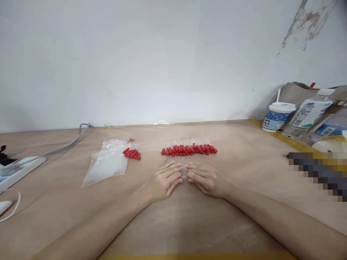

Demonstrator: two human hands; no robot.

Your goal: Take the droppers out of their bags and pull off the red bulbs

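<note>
My left hand (pixel 166 179) and my right hand (pixel 206 177) meet at the middle of the table, fingers curled together around a small group of thin clear tubes (pixel 184 167). The tubes lie side by side, and my fingers cover much of them. Just beyond is a row of droppers (pixel 189 148), several clear tubes with red rubber bulbs at their near ends. To the left, several loose red bulbs (pixel 132 154) lie in a little heap at the edge of clear plastic bags (pixel 108 160).
At the right stand a paper cup (pixel 278 117) with a straw and a plastic bottle (pixel 309 115). A pixelated dark object (pixel 317 173) lies nearer. A power strip (pixel 25 169) with a grey cable (pixel 65 147) is at the left. A wall (pixel 135 61) closes off the back.
</note>
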